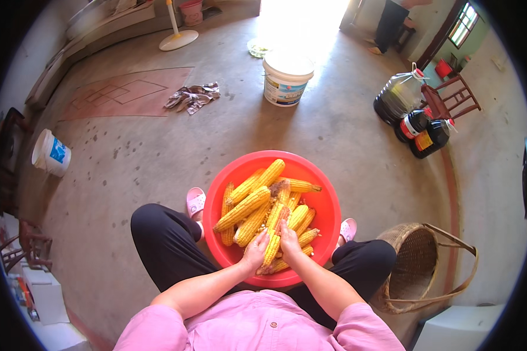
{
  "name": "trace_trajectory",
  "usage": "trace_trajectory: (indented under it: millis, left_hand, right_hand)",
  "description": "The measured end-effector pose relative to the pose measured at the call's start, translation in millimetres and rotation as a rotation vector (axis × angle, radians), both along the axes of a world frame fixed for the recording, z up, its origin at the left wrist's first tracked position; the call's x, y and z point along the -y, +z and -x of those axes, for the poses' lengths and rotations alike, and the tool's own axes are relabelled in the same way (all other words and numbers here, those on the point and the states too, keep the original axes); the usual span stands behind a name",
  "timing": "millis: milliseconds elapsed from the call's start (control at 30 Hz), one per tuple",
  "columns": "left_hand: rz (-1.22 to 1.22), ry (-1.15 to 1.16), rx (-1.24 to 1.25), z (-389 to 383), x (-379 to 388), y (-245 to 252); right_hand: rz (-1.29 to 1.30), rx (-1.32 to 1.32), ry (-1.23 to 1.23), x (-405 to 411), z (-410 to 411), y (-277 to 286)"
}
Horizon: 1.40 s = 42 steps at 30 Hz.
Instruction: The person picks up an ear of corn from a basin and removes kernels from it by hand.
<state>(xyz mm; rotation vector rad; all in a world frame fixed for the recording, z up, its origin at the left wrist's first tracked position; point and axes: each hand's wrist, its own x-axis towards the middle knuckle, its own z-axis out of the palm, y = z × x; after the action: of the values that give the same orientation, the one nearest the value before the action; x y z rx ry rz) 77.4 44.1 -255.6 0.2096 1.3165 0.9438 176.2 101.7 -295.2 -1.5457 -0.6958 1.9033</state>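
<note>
In front of me, between my knees, a red plastic basin (216,186) holds many ears of yellow corn (242,209) and a few loose kernels. My left hand (255,253) has its fingers round an ear of corn (272,249) near the basin's front side. Close beside it, my right hand (290,241) grips the lower end of a partly stripped, reddish corncob (283,213). The fingertips of both hands almost meet over the pile, and the palms are turned inward, partly hidden.
A wicker basket (415,263) lies tipped at my right. Ahead stands a white bucket (287,83), with a checked cloth (194,96) left of it. Large plastic jugs (399,98) and a wooden chair (452,98) are by the right wall. A person (388,26) stands near the bright doorway.
</note>
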Motion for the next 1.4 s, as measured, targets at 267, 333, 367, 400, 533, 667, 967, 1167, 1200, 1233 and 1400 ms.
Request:
trace_trajectory:
  millis: [267, 333, 367, 400, 533, 667, 967, 1167, 1200, 1233, 1400]
  left_hand:
    - [-0.266, -0.144, -0.515, 0.2, 5.2, -48.0]
    - [-0.274, -0.115, -0.471, 1.4, 5.0, -48.1]
    - [-0.275, -0.112, -0.472, 1.5, 3.9, -48.3]
    - [-0.267, -0.098, -0.429, 2.4, 5.2, -49.5]
    - [-0.249, -0.113, -0.442, 3.1, 9.0, -51.0]
    - [-0.15, -0.021, -0.208, 8.5, 14.9, -50.4]
    - [-0.009, -0.001, -0.152, 9.2, 14.4, -57.2]
    - [-0.175, 0.085, -0.092, 9.3, 21.6, -87.4]
    - [-0.172, 0.088, -0.094, 9.2, 19.9, -70.5]
    - [-0.071, 0.043, -0.075, 7.3, 12.0, -30.0]
    - [-0.055, -0.101, -0.238, 5.7, 15.1, -40.9]
  right_hand:
    - [0.108, -0.173, 0.037, 2.8, 6.1, -18.2]
    - [-0.074, -0.039, 0.061, 7.0, 11.1, -29.5]
    - [-0.076, -0.04, 0.063, 7.1, 10.4, -34.7]
    - [-0.105, 0.07, 0.085, 8.7, 11.1, -36.9]
    - [-0.156, 0.164, 0.15, 10.8, 9.4, -40.6]
    - [-0.084, 0.102, 0.116, 14.6, 12.3, -16.7]
    - [0.167, -0.279, -0.089, 5.9, 7.4, -22.9]
    - [-0.007, -0.188, 0.11, 11.6, 14.0, -9.4]
    - [0.063, -0.097, 0.119, 13.6, 16.2, 13.2]
    - [0.128, -0.005, 0.116, 12.7, 15.5, 26.2]
    - [-0.109, 0.186, 0.028, 23.5, 16.6, -35.8]
